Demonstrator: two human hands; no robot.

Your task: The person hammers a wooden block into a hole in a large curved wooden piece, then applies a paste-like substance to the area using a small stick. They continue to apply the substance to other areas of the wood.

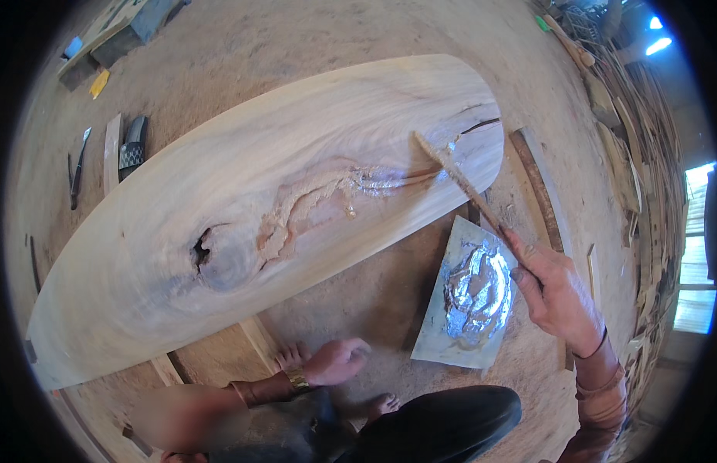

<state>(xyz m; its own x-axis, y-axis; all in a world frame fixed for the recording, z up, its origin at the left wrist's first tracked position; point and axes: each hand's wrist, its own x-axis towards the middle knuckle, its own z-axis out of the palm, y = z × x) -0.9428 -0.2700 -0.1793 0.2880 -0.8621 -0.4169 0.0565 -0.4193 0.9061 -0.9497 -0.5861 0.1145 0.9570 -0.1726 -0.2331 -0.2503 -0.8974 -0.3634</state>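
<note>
My right hand [555, 289] is closed around a thin wooden stick [466, 184]. The stick slants up and left over the right end of a long pale wooden slab [296, 147] with rounded ends. Glossy wet filler [377, 183] and rough brown paste [289, 220] fill a long hollow in the slab's middle. A crack [479, 124] runs in from its right end, and a dark knot hole [201, 248] lies to the left. Below the stick, a pale flat sheet [433, 336] carries shiny wet paste [478, 293]. My left hand [339, 363] hangs empty near my knee, fingers curled in.
Wooden supports [258, 343] show under the slab, on a dusty floor. Beyond its left side lie a narrow tool [79, 170] and a dark object with a patterned band [132, 150]. A wooden strip [539, 185] lies right; stacked sticks [651, 154] line the far right.
</note>
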